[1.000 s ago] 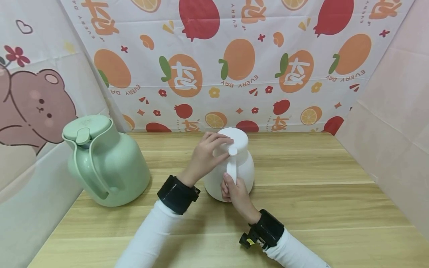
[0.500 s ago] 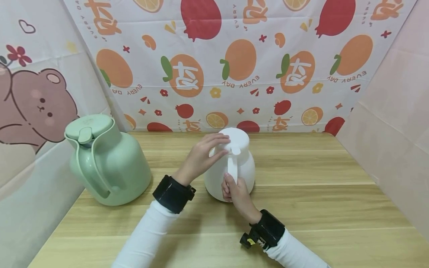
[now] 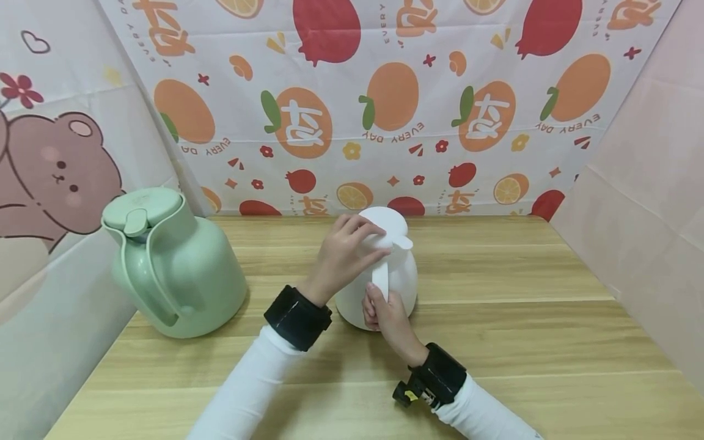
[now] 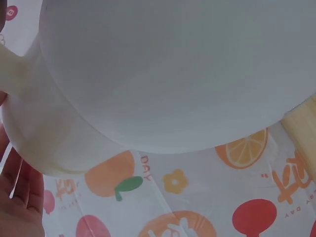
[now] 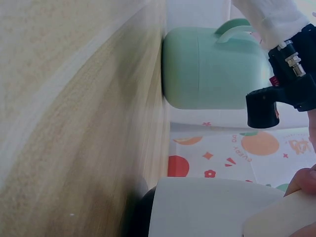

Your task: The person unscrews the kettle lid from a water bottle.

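A white thermos jug [image 3: 352, 304] stands upright on the table in the head view. Its round lid [image 3: 387, 218] has a small tab [image 3: 403, 242], which points to the near right, past the handle. My left hand [image 3: 343, 253] grips the lid from the left, fingers over its top and thumb at the near rim beside the tab. Lower down, my right hand [image 3: 387, 315] holds the jug's handle [image 3: 380, 276], fingers wrapped round it. In the left wrist view the jug's body [image 4: 173, 74] fills the top, with left-hand fingers [image 4: 22, 197] beyond its neck.
A green thermos jug [image 3: 187, 275] with its lid on stands at the left of the wooden table [image 3: 522, 318]. Fruit-printed cloth [image 3: 352, 122] hangs behind the table. Each wrist wears a black strap, the right one bearing a small camera [image 3: 404, 394].
The lid's tab has swung right, from above the handle to right of it. My left hand drew back slightly left, then came right again. My right hand stays on the handle.
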`<action>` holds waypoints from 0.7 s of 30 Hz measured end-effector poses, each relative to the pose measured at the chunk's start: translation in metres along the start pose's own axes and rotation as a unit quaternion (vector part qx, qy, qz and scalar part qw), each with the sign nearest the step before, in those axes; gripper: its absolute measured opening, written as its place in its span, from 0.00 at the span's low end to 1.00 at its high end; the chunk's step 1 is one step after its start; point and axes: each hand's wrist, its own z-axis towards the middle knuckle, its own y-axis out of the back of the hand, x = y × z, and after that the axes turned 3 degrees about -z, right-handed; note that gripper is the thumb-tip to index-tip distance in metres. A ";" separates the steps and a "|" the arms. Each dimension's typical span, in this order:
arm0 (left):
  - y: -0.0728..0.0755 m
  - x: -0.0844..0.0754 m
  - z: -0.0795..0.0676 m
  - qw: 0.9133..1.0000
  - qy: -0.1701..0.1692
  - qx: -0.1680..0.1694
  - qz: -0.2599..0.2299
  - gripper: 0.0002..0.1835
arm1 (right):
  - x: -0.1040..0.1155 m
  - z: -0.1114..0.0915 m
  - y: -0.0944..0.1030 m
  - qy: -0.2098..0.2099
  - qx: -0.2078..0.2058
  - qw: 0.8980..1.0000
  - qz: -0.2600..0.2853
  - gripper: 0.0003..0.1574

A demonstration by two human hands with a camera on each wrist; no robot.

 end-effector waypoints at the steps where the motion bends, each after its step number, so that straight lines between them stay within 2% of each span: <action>1: 0.000 -0.001 0.001 1.000 -0.003 0.001 0.009 0.16 | 0.001 0.000 0.000 0.000 -0.001 1.000 0.000 0.27; 8: 0.001 -0.002 0.005 0.999 -0.008 0.011 0.034 0.16 | 0.001 0.002 0.000 0.003 0.001 1.000 -0.001 0.27; 12: 0.003 -0.001 0.008 0.998 -0.023 0.024 0.049 0.16 | -0.006 0.003 0.002 0.001 0.003 1.000 -0.001 0.28; 17: 0.004 -0.002 0.019 0.991 -0.043 0.083 0.098 0.21 | -0.018 0.005 0.006 0.001 0.006 1.000 0.010 0.30; 21: 0.002 -0.004 0.031 0.981 -0.023 0.160 0.110 0.29 | -0.023 0.004 0.006 0.001 0.002 1.000 0.023 0.31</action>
